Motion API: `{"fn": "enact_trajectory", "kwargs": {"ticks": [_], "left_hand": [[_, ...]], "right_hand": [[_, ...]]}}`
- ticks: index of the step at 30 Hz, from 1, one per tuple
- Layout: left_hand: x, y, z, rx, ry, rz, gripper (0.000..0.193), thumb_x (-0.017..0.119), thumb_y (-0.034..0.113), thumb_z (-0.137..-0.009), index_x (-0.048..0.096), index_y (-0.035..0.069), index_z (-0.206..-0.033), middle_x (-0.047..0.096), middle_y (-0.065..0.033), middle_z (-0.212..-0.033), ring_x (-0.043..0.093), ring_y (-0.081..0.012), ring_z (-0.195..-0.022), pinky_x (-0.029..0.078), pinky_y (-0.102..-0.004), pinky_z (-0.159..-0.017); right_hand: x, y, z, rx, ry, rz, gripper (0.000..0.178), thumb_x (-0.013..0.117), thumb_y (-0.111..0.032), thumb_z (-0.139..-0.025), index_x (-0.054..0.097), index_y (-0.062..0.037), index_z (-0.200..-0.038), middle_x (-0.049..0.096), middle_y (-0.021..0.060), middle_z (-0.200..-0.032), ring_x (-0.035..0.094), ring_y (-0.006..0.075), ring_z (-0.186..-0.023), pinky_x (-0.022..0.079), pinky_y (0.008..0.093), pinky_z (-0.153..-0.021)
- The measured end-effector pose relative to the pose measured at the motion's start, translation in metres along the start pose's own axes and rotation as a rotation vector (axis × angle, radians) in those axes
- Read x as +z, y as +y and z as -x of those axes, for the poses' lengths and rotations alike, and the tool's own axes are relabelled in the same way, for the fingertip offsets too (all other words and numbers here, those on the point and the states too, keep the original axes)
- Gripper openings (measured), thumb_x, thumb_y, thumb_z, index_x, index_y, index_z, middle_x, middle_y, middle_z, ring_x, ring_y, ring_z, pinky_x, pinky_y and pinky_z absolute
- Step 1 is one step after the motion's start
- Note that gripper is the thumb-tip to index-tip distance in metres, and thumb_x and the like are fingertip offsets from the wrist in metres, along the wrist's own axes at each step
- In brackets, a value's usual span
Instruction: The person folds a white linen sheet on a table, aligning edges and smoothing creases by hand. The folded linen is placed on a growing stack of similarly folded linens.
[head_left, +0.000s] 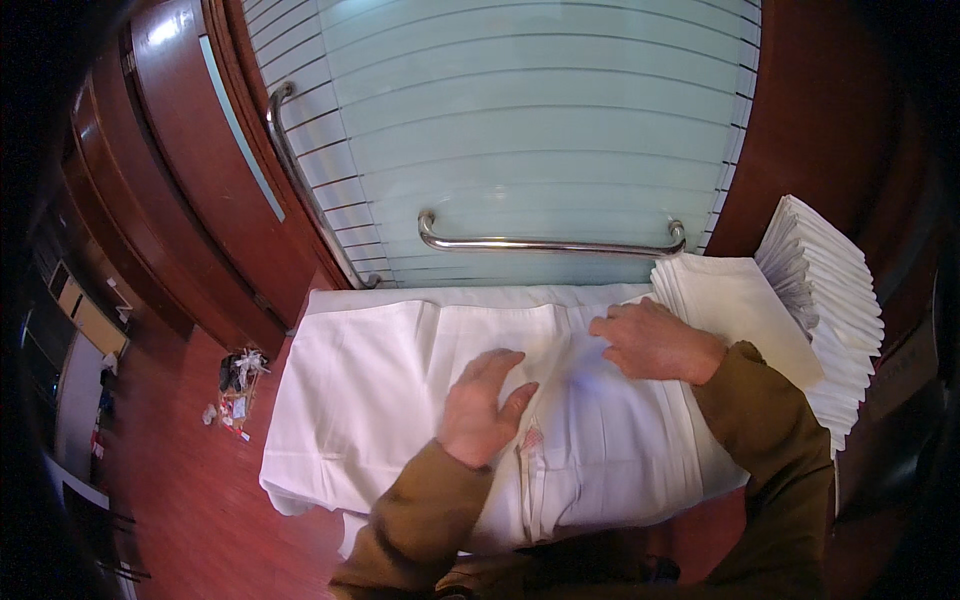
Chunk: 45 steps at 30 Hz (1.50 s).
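Left hand (pixel 482 405) and right hand (pixel 652 340) press flat, fingers spread and gripping nothing, on a white cloth (pixel 400 400) spread across the desk. Folded cloths (pixel 735 300) and a stack (pixel 830 300) lie at right.

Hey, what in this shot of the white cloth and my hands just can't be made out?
- Head view: the surface under the white cloth, fully covered.
- Head view: the small litter on the floor, too small to identify.
- Head view: the far side of the stack of folded cloths, lost in the dark rim.
- Head view: both palms, left hand and right hand, face down.
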<state>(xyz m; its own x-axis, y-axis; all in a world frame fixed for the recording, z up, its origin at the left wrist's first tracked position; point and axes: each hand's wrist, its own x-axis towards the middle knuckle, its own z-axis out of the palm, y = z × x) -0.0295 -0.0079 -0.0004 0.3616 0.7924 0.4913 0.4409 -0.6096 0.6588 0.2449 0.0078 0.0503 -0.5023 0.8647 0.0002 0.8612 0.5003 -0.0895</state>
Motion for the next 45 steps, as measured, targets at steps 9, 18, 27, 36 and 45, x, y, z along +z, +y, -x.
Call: {"fn": "enact_trajectory", "kwargs": {"ticks": [9,18,27,36,45], "left_hand": [[-0.081,-0.039,0.044,-0.107,0.067,-0.158,0.027,0.068,0.009,-0.086,0.066,-0.001,-0.11,0.068,-0.0231,-0.109,0.066,-0.043,-0.097,0.055,-0.0455,-0.083],[-0.073,-0.099,0.104,0.044,0.044,-0.475,0.031,0.07,0.009,-0.085,0.067,-0.002,-0.114,0.066,-0.0215,-0.119,0.063,-0.0398,-0.11,0.052,-0.045,-0.093],[-0.077,-0.098,0.13,0.092,0.131,-0.494,0.035,0.075,0.011,-0.079,0.07,-0.001,-0.111,0.065,-0.0239,-0.122,0.061,-0.0444,-0.114,0.05,-0.0492,-0.098],[-0.069,-0.073,0.129,-0.039,0.009,-0.568,0.045,0.071,0.027,-0.087,0.065,0.003,-0.124,0.057,-0.0244,-0.136,0.05,-0.049,-0.128,0.037,-0.0583,-0.107],[-0.048,-0.058,0.127,-0.157,-0.061,-0.735,0.043,0.062,0.032,-0.091,0.066,0.01,-0.127,0.053,-0.0223,-0.141,0.044,-0.0474,-0.135,0.026,-0.066,-0.111]], "right_hand": [[0.016,-0.079,0.015,-0.156,-0.121,-0.178,0.02,0.063,-0.015,-0.087,0.057,-0.0019,-0.101,0.062,0.0193,-0.099,0.066,0.0417,-0.091,0.053,0.0525,-0.076],[0.068,-0.097,0.004,-0.108,0.037,-0.41,0.033,0.065,-0.014,-0.089,0.056,-0.0014,-0.118,0.065,0.0259,-0.077,0.067,0.0434,-0.076,0.052,0.0523,-0.07],[0.113,-0.088,-0.007,0.05,0.35,-0.459,0.035,0.064,-0.01,-0.086,0.059,-0.0022,-0.12,0.067,0.0229,-0.083,0.066,0.0409,-0.075,0.05,0.0493,-0.07],[0.1,-0.083,-0.011,0.195,-0.021,-1.115,0.027,0.067,-0.022,-0.094,0.066,-0.0005,-0.11,0.068,0.0117,-0.076,0.064,0.0192,-0.056,0.046,0.0317,-0.045],[0.093,-0.091,-0.012,0.402,-0.117,-1.555,0.025,0.061,-0.02,-0.095,0.059,0.0001,-0.11,0.068,0.0102,-0.086,0.063,0.0138,-0.057,0.041,0.0237,-0.042]]}}
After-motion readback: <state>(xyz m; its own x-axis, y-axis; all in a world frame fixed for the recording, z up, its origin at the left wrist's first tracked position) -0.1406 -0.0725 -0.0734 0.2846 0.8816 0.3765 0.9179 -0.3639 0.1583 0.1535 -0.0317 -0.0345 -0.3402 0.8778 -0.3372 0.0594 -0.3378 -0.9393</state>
